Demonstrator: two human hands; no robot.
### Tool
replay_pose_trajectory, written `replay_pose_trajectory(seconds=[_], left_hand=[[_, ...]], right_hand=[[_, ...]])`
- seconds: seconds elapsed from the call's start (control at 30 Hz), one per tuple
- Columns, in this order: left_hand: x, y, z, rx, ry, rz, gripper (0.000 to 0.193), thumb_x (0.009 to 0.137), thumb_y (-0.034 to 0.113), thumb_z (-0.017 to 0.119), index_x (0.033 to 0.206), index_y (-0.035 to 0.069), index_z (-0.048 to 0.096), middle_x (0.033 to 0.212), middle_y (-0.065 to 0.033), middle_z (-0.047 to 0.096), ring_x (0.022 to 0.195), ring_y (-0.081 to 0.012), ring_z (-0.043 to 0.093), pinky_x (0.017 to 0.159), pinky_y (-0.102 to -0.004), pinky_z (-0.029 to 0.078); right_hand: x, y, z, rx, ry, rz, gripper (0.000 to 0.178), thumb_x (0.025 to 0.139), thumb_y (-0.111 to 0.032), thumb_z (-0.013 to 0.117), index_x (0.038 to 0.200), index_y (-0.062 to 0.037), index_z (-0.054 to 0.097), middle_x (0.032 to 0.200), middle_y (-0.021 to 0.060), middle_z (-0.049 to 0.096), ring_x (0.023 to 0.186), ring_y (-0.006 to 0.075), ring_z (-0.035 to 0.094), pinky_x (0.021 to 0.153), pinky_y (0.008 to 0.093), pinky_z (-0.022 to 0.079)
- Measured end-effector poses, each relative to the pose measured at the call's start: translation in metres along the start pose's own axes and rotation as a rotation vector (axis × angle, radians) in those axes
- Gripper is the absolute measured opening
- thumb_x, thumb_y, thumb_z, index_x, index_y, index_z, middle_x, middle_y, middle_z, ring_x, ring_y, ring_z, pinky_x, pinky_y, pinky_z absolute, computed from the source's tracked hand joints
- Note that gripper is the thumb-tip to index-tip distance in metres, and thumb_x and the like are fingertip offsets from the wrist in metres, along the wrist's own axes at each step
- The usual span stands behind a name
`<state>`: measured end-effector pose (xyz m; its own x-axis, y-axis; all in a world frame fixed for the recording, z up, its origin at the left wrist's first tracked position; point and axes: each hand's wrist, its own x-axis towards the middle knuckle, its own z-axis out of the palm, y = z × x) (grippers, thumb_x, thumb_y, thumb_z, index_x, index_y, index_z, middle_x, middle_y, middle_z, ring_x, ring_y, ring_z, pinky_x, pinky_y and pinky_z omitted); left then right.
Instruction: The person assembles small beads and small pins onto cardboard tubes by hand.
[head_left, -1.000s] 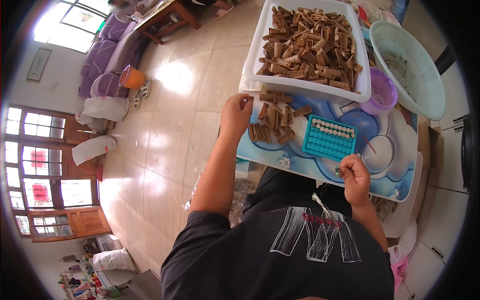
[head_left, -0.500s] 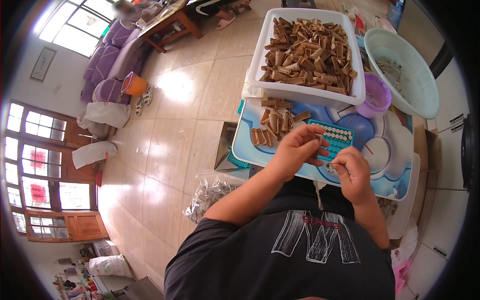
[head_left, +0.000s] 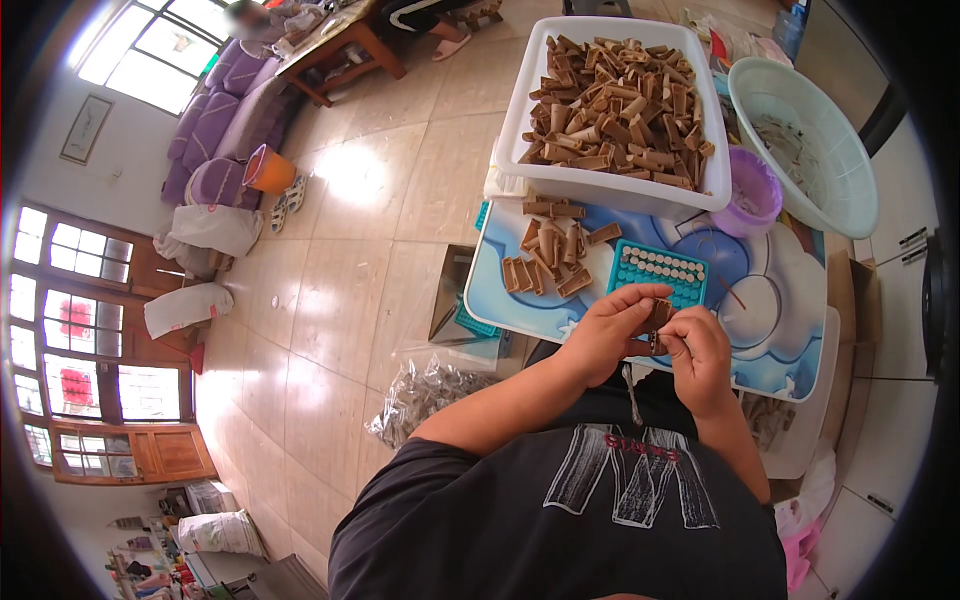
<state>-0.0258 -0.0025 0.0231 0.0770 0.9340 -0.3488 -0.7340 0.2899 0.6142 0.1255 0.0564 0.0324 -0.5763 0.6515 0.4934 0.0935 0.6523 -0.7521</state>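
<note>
Only got the head cam here, looking down. Both my hands are together over the near edge of the blue-patterned tabletop (head_left: 500, 293), and the brown piece (head_left: 658, 314) is up off the table between them. My left hand (head_left: 612, 325) is closed on it, thumb and fingers around the body. My right hand (head_left: 700, 350) has its fingertips bunched right at the piece; can't tell what they're pinching, or if they're just pressing. A pale cord (head_left: 632, 395) dangles below.

Going by the look, I'd call the piece light and stiff, with a smooth outside that might slip a bit. The walls look thin, so squeezing hard could crack one. I'd hold it by the long sides and keep the open face free. Similar ones lie in a loose pile (head_left: 548, 243) to the left of the teal tray (head_left: 625, 282).
</note>
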Motion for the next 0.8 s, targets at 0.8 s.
replay_pose_trajectory(seconds=[0.8], left_hand=[[0.002,0.003,-0.001,-0.061,0.079,-0.104,0.026,0.093,0.011,0.052,0.117,0.002,0.054,0.102,-0.0078,0.062,0.089,-0.0178,0.063,0.079,-0.037,0.057]], right_hand=[[0.001,0.02,0.003,0.076,0.043,0.131,0.007,0.08,0.0,0.062,0.083,0.0011,0.056,0.078,0.0096,0.056,0.069,0.0219,0.055,0.062,0.029,0.045]])
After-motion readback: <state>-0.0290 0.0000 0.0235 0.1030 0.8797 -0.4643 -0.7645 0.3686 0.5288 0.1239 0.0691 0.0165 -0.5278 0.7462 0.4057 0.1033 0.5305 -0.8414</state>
